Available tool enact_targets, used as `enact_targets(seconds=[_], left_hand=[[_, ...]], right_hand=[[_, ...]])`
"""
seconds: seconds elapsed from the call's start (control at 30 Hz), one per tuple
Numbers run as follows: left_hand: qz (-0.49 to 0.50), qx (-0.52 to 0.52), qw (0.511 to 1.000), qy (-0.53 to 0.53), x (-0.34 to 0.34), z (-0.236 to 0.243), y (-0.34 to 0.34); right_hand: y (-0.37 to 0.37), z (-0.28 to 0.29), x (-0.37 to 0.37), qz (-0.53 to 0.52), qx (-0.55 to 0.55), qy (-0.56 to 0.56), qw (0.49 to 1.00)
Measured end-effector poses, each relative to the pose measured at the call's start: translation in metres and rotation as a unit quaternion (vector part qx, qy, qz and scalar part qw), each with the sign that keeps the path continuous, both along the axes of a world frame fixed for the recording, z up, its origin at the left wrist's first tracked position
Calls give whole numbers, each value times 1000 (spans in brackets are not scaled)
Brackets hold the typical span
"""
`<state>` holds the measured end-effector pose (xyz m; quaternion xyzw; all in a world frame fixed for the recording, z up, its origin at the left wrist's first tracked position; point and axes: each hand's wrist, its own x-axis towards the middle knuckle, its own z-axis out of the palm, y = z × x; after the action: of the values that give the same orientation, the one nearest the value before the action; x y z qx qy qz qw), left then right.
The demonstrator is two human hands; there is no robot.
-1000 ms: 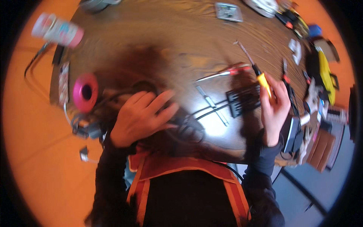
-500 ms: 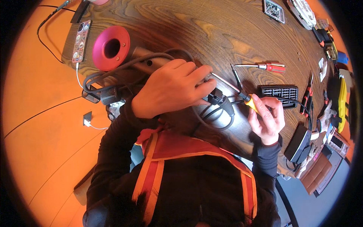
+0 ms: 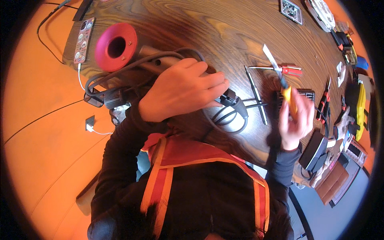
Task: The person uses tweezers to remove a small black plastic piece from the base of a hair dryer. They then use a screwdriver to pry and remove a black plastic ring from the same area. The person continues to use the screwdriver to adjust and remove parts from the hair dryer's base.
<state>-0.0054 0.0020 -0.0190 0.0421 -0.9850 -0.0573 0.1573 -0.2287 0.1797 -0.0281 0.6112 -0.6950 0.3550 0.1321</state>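
Observation:
My left hand (image 3: pixel 182 91) is closed round the dark handle end of a hair dryer, with its fingers curled over it. The pink ring-shaped head (image 3: pixel 105 55) of the hair dryer lies to the upper left, and a grey cable runs beside it. From under my fingers a black cord end with a ribbed sleeve (image 3: pixel 239 107) sticks out to the right. My right hand (image 3: pixel 297 120) grips the yellow handle of a screwdriver (image 3: pixel 287 94), its blurred blade pointing up and away from the dryer. What the left fingertips touch is hidden.
A red-handled screwdriver (image 3: pixel 291 72) and a thin dark pen-like tool (image 3: pixel 256 96) lie on the wooden table (image 3: pixel 208 32). A black bit case (image 3: pixel 307 94) is partly behind my right hand. Pliers (image 3: pixel 326 102), a small parts tray (image 3: pixel 291 11) and a phone (image 3: pixel 83 42) lie around.
My right hand has drawn the screwdriver away from the dryer's handle end, moving right and turning the blade upward. My left hand keeps its hold.

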Motion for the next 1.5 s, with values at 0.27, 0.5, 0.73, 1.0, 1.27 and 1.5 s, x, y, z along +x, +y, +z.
enact_targets(seconds=[0.27, 0.5, 0.73, 1.0, 1.27, 1.5], left_hand=[[-1, 9, 1000, 6, -1, 0, 0], [-10, 14, 1000, 8, -1, -2, 1], [-11, 16, 1000, -1, -2, 0, 1], [-12, 13, 1000, -16, -2, -2, 2], [-20, -12, 1000, -4, 2, -1, 2], [-24, -15, 1000, -3, 3, -1, 2]], right_hand=[[-8, 0, -29, -150, 112, 19, 982], [-19, 14, 27, -62, 257, 20, 964], [-32, 0, 38, -46, 270, -10, 962], [-47, 6, 54, -3, 304, -95, 948], [-67, 6, 47, 72, 314, -35, 946], [-88, -5, 27, 96, 21, -496, 862]])
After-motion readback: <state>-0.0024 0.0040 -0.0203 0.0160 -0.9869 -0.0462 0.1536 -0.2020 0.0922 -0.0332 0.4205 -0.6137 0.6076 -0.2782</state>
